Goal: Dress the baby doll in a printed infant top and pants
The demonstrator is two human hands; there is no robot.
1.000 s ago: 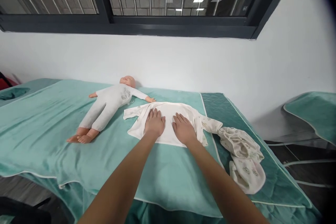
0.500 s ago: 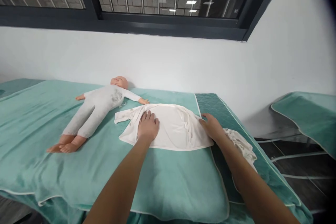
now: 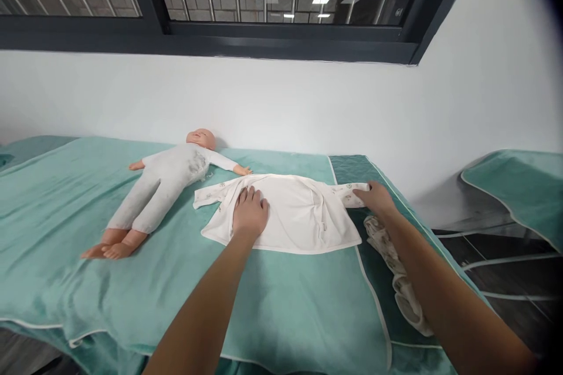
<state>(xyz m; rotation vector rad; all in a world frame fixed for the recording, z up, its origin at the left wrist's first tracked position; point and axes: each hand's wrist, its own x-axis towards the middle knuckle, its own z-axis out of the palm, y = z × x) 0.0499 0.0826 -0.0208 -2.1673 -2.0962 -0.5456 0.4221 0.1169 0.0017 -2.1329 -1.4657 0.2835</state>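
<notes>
A white baby shirt (image 3: 292,211) lies spread flat on the green bed cover, with both patterned sleeves stretched out sideways. My left hand (image 3: 251,212) rests flat on the left part of its body, fingers extended. At the far right, my right hand (image 3: 376,198) pinches the cuff end of the right sleeve. A baby doll (image 3: 165,179) in a white bodysuit lies on its back to the left, its hand close to the shirt's collar. Partly under my right forearm is a crumpled patterned cloth (image 3: 396,269).
The green cover (image 3: 285,304) spreads over the bed, with a darker green quilted strip (image 3: 352,167) along the right. A white wall and a dark-framed window (image 3: 281,41) stand behind. Another green-covered surface (image 3: 523,187) is at the right, above metal bars.
My right hand has moved right, drawing the shirt's right sleeve out sideways so it now shows. My left hand has stayed on the shirt. The doll has not moved.
</notes>
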